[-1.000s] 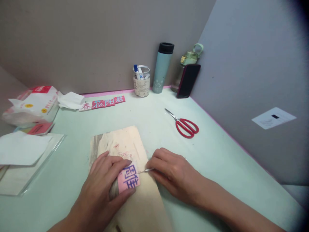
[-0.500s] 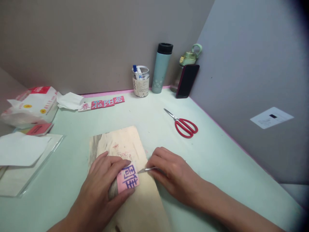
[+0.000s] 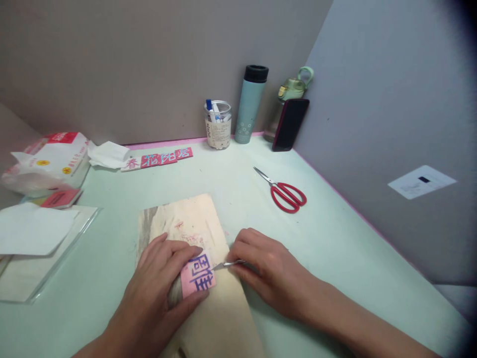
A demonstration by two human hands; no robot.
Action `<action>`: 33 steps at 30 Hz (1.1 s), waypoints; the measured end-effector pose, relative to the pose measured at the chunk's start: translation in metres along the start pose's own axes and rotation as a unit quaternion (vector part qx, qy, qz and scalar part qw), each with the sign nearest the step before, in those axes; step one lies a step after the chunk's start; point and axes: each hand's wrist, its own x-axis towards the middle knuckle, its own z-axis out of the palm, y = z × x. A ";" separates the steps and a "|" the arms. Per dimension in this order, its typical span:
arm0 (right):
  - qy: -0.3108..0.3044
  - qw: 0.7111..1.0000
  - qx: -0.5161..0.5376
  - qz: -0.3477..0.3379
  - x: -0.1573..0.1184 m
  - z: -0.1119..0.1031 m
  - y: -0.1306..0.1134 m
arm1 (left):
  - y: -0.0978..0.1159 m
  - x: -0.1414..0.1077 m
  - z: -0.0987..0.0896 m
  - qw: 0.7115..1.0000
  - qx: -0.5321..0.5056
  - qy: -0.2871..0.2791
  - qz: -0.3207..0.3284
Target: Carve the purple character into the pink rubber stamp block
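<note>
A small pink piece [image 3: 198, 274] with blue-purple characters lies on a worn wooden board [image 3: 201, 214]. My left hand [image 3: 164, 278] grips this piece between the thumb at its lower edge and a finger at its upper edge. To the right, my right hand [image 3: 261, 268] is closed around a thin metal craft knife [image 3: 225, 264]. The knife's pointed blade is at the right edge of the pink piece; whether it touches cannot be made out.
Red-handled scissors [image 3: 286, 195] lie behind my right hand. Farther back stand a pen jar [image 3: 218, 134], a blue tumbler [image 3: 249, 109] and a phone [image 3: 290, 124]. Character tiles [image 3: 160, 159], a plastic bag [image 3: 48, 169] and papers [image 3: 37, 231] are at the left.
The knife tip has shifted very slightly downward along the right edge of the pink piece. My left hand keeps its hold, and the view has moved a little.
</note>
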 end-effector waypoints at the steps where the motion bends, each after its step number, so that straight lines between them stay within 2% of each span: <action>1: -0.001 1.000 -0.002 -0.001 0.000 0.001 0.000 | 0.000 0.000 0.000 1.000 0.000 0.000 0.000; 10: 0.004 1.000 -0.021 0.002 -0.001 0.006 -0.001 | 0.001 0.001 0.000 1.000 0.000 0.001 0.001; 16: -0.022 0.999 -0.026 0.001 -0.004 0.003 -0.003 | 0.000 0.000 -0.001 1.000 0.002 0.004 0.009; 25: -0.014 0.989 -0.146 -0.017 -0.014 0.009 -0.012 | 0.004 0.003 0.000 1.000 0.004 0.009 0.008; 33: 0.007 0.981 -0.188 -0.047 -0.016 0.012 -0.012 | 0.007 0.005 -0.001 1.000 0.007 0.009 0.006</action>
